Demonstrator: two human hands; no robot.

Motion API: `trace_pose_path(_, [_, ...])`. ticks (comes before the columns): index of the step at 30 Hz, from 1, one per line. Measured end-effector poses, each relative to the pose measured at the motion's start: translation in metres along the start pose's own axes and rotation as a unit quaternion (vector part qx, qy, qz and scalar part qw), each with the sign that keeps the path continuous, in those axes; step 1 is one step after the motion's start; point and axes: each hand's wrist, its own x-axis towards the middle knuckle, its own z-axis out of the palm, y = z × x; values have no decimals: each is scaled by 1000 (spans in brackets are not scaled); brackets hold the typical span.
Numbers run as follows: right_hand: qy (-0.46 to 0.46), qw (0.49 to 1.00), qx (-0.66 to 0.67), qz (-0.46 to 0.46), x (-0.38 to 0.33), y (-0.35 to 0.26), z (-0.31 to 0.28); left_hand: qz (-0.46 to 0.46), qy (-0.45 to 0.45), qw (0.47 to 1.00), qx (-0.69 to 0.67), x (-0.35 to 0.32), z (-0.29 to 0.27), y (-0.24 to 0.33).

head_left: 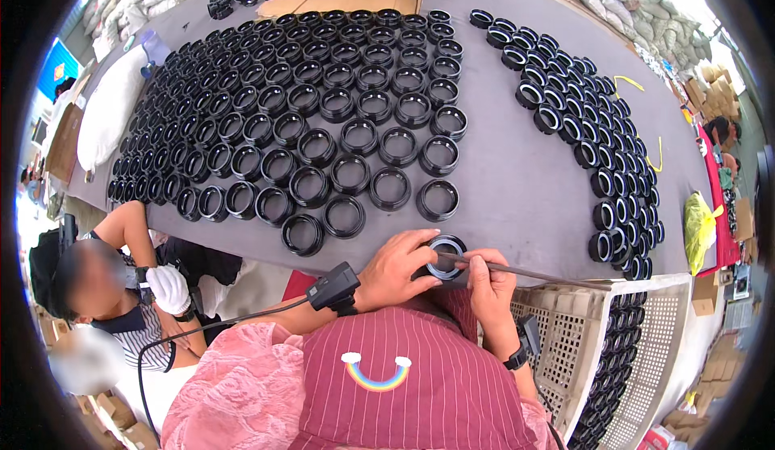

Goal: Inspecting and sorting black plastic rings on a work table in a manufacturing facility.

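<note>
Near the front edge of the table, my left hand point(397, 268) grips a black ring point(457, 243) by its left side, fingers curved around it. A pale band shows along the ring's inside. My right hand point(489, 282) pinches a long thin dark stick-like tool point(549, 274), whose exact kind I cannot make out. The tool's tip reaches into the ring's opening, and its other end stretches to the right past the table edge. Whether the tip touches the inner wall is not clear. The closest loose rings point(438, 199) stand just beyond my left hand.
Rows of black rings point(315, 147) cover the table's left half; another group point(593, 155) curves along the right. A plastic crate point(557, 329) stands at my lower right, beside more stacked rings. A yellow bag point(699, 232) sits at the right edge. Another person point(137, 288) is at my left.
</note>
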Motion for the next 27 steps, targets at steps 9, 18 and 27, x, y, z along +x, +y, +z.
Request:
trace_pose_path(9, [-38, 995, -69, -60, 13, 4, 5, 22, -12, 1000, 9, 0, 3, -6])
trace_pose_path(18, [-15, 930, -316, -187, 30, -25, 4, 47, 3, 998, 30, 2, 4, -2])
trace_pose_path(27, [-63, 919, -374, -112, 15, -43, -9, 26, 5, 999, 21, 2, 5, -3])
